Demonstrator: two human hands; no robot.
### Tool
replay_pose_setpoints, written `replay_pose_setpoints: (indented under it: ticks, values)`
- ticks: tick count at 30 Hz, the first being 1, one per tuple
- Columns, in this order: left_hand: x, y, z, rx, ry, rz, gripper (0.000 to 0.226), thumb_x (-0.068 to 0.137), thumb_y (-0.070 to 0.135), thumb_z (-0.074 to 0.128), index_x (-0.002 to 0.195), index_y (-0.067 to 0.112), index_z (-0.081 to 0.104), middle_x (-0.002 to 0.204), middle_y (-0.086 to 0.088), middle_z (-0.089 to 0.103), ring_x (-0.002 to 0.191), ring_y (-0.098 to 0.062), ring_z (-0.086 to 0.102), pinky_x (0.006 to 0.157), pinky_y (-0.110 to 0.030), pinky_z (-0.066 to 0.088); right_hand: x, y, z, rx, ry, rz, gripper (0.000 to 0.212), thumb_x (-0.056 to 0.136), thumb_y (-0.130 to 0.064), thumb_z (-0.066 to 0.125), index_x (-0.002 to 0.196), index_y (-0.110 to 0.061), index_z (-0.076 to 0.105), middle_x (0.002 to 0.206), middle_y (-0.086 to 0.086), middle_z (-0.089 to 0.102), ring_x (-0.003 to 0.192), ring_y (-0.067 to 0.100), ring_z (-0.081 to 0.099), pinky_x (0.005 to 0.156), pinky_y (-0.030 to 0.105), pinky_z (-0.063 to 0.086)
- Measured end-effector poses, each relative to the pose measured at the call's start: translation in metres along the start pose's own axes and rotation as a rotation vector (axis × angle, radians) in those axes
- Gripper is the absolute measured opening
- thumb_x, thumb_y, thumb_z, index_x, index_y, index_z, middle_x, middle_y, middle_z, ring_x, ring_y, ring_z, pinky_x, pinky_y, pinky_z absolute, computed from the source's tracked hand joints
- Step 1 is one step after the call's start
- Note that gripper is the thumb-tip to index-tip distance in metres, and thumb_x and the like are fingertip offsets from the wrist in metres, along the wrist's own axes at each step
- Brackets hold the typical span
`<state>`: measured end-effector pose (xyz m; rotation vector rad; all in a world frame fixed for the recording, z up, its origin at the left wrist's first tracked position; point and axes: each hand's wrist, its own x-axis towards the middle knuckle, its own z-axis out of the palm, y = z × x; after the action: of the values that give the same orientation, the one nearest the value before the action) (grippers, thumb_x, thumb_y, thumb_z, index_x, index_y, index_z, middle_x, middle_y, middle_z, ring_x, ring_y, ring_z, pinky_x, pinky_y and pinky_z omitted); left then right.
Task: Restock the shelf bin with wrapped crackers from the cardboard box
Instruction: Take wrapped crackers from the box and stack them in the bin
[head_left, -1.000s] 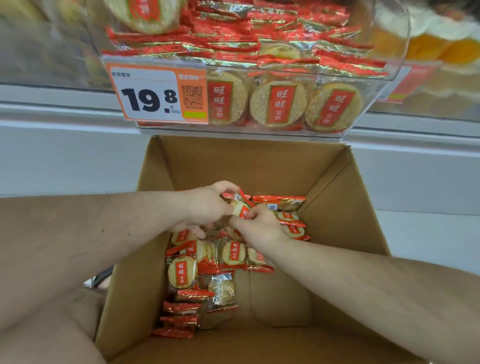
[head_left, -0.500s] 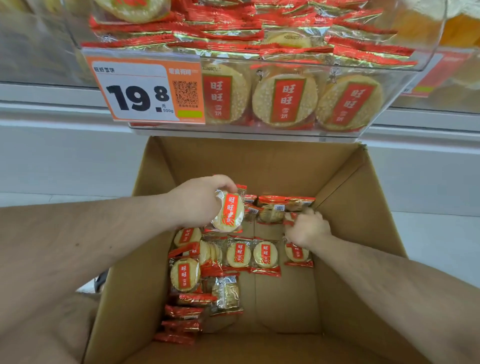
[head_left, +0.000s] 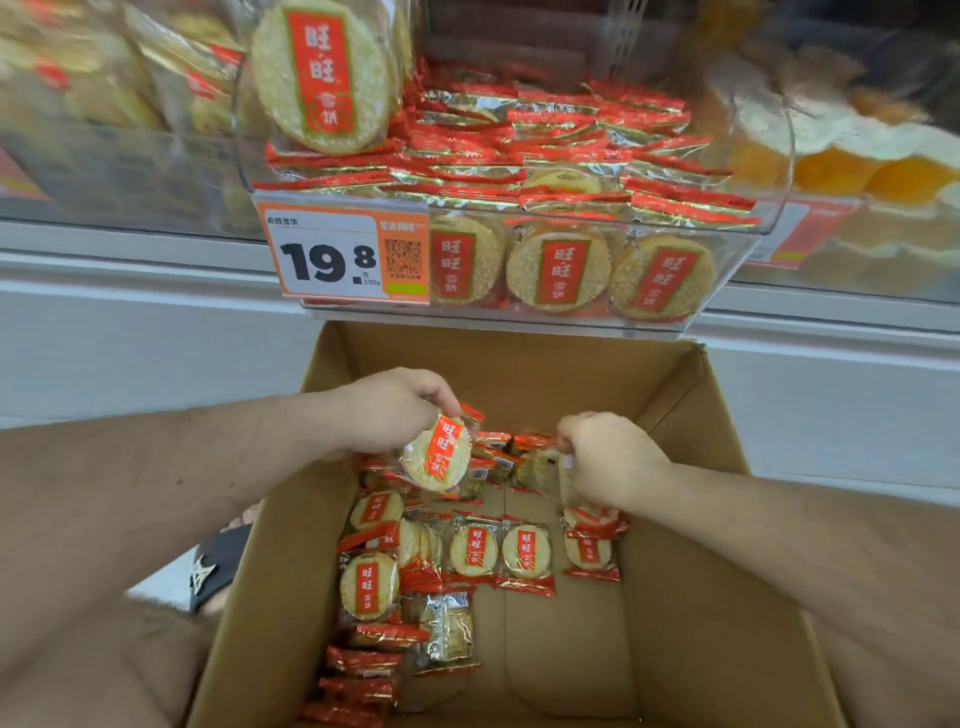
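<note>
An open cardboard box sits below the shelf with several wrapped round crackers in red-edged clear wrappers on its floor. My left hand is inside the box's far left, shut on one wrapped cracker lifted above the pile. My right hand is at the far right of the pile, fingers pinched on a wrapper there. Above, the clear shelf bin is nearly full of the same crackers, with an orange price tag on its front.
Neighbouring clear bins hold other snacks at the left and orange-yellow ones at the right. A white shelf ledge runs under the bins. A black shoe shows left of the box.
My hands parted from the middle of the pile. The left one lifted a cracker up. The right one moved right and pinched a wrapper. The view tilted up toward the bin.
</note>
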<state>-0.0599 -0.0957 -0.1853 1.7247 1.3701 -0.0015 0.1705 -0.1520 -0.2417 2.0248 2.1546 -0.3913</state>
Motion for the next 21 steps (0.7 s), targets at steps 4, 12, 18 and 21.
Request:
replay_pose_setpoints:
  ticks: [4, 12, 18, 21]
  values:
    - [-0.020, 0.014, -0.013, -0.028, -0.028, 0.046, 0.033, 0.092, 0.003, 0.044, 0.093, 0.027, 0.067, 0.082, 0.000, 0.063, 0.068, -0.017, 0.051, 0.060, -0.032, 0.038, -0.049, -0.025, -0.062, 0.192, 0.209, -0.123, 0.034, 0.079, -0.006, 0.058, 0.095, -0.028, 0.038, 0.081, -0.010, 0.050, 0.077, 0.018, 0.054, 0.067, 0.034, 0.046]
    - [-0.060, 0.033, -0.042, -0.275, -0.033, 0.104, 0.036, 0.089, -0.005, 0.043, 0.094, 0.021, 0.068, 0.087, -0.004, 0.063, 0.070, -0.018, 0.060, 0.052, -0.026, 0.048, -0.094, -0.054, -0.097, 0.307, 0.971, -0.506, 0.014, 0.070, 0.005, 0.061, 0.081, -0.002, 0.067, 0.076, 0.003, 0.057, 0.076, 0.016, 0.050, 0.075, 0.016, 0.037]
    - [-0.079, 0.041, -0.040, -0.618, -0.035, 0.268, 0.035, 0.103, 0.021, 0.035, 0.099, 0.009, 0.068, 0.103, -0.010, 0.069, 0.085, -0.018, 0.067, 0.090, -0.038, 0.048, -0.081, -0.067, -0.094, 0.287, 1.021, -0.697, 0.013, 0.078, 0.007, 0.057, 0.084, 0.000, 0.067, 0.079, 0.011, 0.059, 0.075, 0.030, 0.053, 0.078, 0.033, 0.046]
    - [-0.079, 0.044, -0.040, -0.669, 0.033, 0.274, 0.048, 0.104, 0.040, 0.031, 0.103, 0.006, 0.066, 0.093, -0.013, 0.066, 0.068, -0.013, 0.066, 0.077, -0.034, 0.052, -0.078, -0.071, -0.100, 0.295, 1.009, -0.686, 0.015, 0.075, 0.010, 0.061, 0.084, 0.001, 0.069, 0.080, 0.011, 0.060, 0.075, 0.031, 0.054, 0.079, 0.033, 0.045]
